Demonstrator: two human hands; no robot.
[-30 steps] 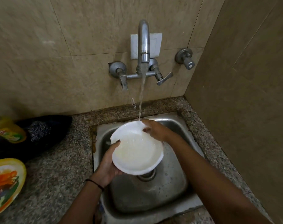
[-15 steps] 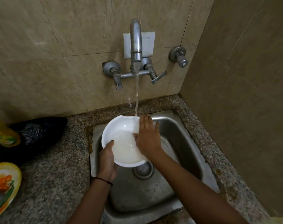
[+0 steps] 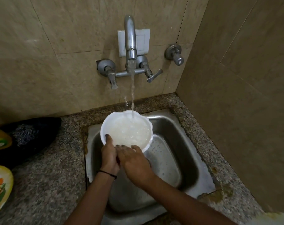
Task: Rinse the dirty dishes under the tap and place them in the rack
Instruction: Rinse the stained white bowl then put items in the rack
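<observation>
A white bowl (image 3: 126, 129) sits over the steel sink (image 3: 170, 159), under the running tap (image 3: 130, 43). The water stream lands in the bowl's far side, and the bowl is full of cloudy water. My left hand (image 3: 109, 155) grips the bowl's near left rim, thumb inside. My right hand (image 3: 134, 161) lies at the near rim with straight fingers touching the inside edge. No rack is in view.
A yellow patterned plate (image 3: 0, 185) lies on the granite counter (image 3: 49, 184) at the far left. Behind it are a black bag with a steel scrubber (image 3: 26, 135) and a yellow-green bottle (image 3: 0, 140). Tiled walls close in behind and on the right.
My right hand has slid from the bowl's middle back to its near rim. The bowl has filled with more water and sits squarely under the stream.
</observation>
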